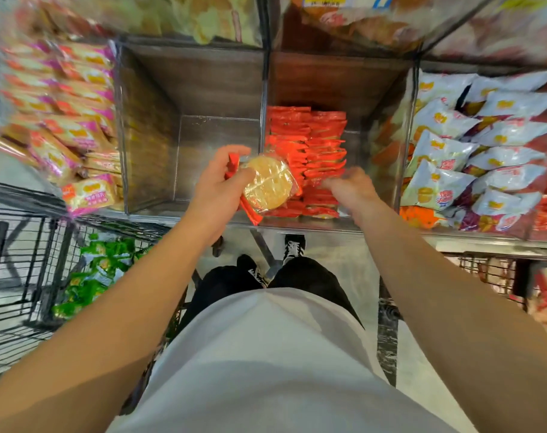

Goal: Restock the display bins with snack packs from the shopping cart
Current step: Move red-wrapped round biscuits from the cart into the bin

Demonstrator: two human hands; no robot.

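Note:
My left hand [217, 182] grips a few red snack packs [267, 184]; the top one shows a round yellow cracker through clear wrap. It hovers over the divider between an empty clear bin [184, 89] and a bin [387, 98] holding two stacked rows of red packs [309, 142]. My right hand [348, 185] reaches down onto the near end of those rows, its fingers curled and blurred among the packs. A wire shopping cart [19, 260] at lower left holds green snack packs [94, 273].
Pink-and-yellow packs [63, 120] fill the bin on the left, white-and-purple bags [484, 145] the bin on the right. More bagged snacks sit on the shelf above. A second wire basket [490, 270] stands at lower right. My feet are under the bin's front edge.

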